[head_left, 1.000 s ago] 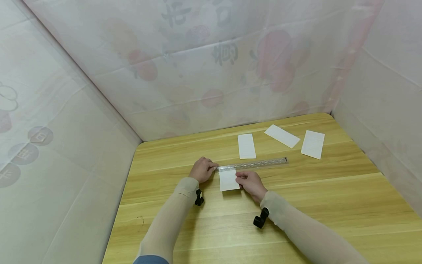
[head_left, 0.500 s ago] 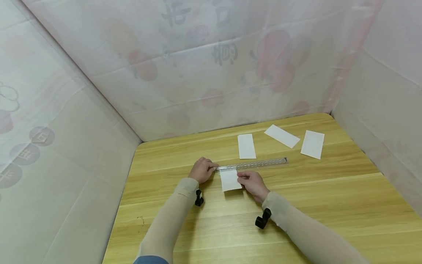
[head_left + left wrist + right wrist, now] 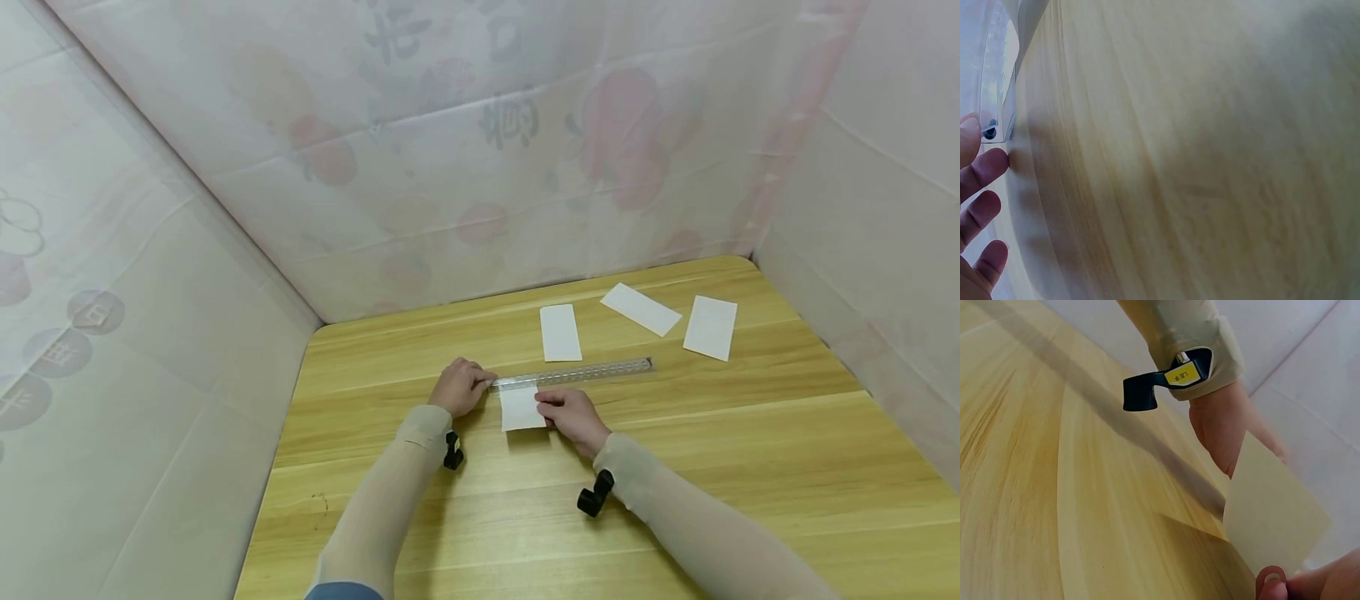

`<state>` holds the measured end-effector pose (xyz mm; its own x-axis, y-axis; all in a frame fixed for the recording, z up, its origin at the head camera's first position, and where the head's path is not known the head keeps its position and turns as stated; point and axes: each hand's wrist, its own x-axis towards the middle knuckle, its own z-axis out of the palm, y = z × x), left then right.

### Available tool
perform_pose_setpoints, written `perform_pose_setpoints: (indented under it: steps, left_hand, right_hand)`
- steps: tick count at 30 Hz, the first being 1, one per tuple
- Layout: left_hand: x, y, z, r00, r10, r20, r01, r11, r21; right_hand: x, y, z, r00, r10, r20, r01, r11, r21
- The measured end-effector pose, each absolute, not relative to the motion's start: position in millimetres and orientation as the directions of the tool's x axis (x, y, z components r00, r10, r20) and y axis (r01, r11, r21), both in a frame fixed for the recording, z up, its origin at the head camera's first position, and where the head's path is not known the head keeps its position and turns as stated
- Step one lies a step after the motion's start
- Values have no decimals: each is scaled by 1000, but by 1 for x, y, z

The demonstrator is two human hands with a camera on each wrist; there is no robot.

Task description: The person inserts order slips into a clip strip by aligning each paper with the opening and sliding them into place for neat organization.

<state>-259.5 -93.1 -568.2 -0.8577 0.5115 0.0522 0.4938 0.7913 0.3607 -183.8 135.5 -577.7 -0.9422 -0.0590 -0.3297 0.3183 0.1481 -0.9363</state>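
A clear plastic ruler lies across the table, over the far edge of a small white sheet of paper. My left hand pinches the ruler's left end, thumb and index finger at the corner with the small hole; the other fingers are spread apart in the left wrist view. At the paper's right edge, my right hand grips it between thumb and fingers. The near part of the sheet is tilted up and throws a shadow on the wood. In the right wrist view the raised paper partly hides the left hand.
Three more white paper pieces lie beyond the ruler: one upright rectangle, one slanted strip and one at the right. The wooden table is bounded by printed fabric walls behind and at both sides.
The paper and right hand shifted slightly right, then back left, with the sheet's near edge now a little higher. The left hand and ruler stay in place.
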Motion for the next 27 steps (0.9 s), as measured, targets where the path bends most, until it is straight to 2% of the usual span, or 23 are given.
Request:
perform_pose_setpoints:
  steps: [27]
  left_hand:
    - [-258, -94, -571, -855, 513, 72, 503, 789, 352]
  right_hand:
    - [-174, 151, -569, -932, -22, -362, 356, 130, -925]
